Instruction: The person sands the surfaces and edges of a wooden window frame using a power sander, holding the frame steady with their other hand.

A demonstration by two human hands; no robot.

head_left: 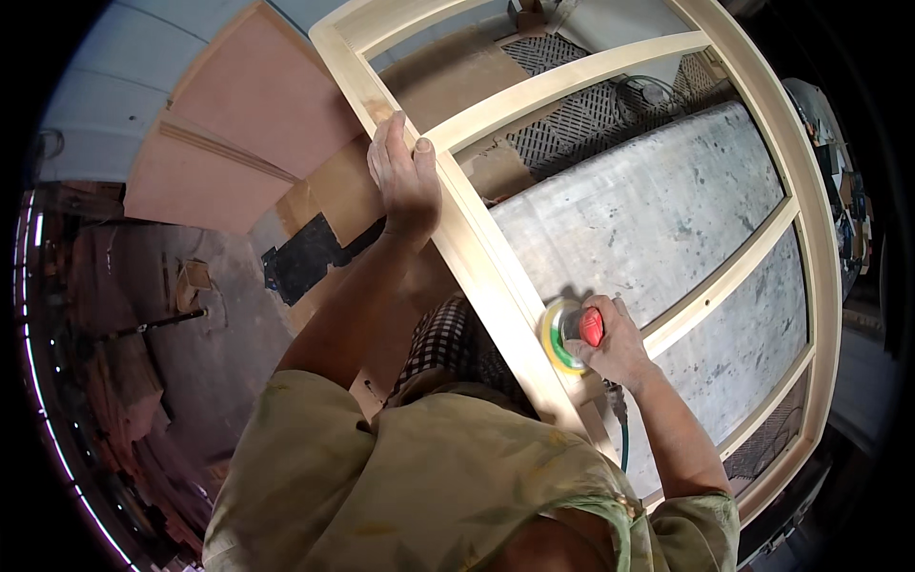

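Note:
A pale wooden frame (pixel 491 286) with several crossbars lies across the view at a slant. My left hand (pixel 410 186) grips its near rail toward the upper end, thumb and fingertips pointing away from me. Farther down the same rail, my right hand (pixel 615 343) is wrapped around a small palm sander (pixel 592 326) with a red top. The sander's round yellow-and-green pad (pixel 553 336) rests against the rail's face. A dark hose (pixel 624 443) trails below my right hand. My palm hides part of the sander's body.
Under the frame lies a grey, paint-spotted board (pixel 639 210). Dark patterned matting (pixel 581 124) and brown cardboard (pixel 448 81) show beyond it. Pinkish panels (pixel 257 105) lean at the upper left. A black sheet (pixel 303 259) lies on cardboard, with wood pieces (pixel 129 410) at the far left.

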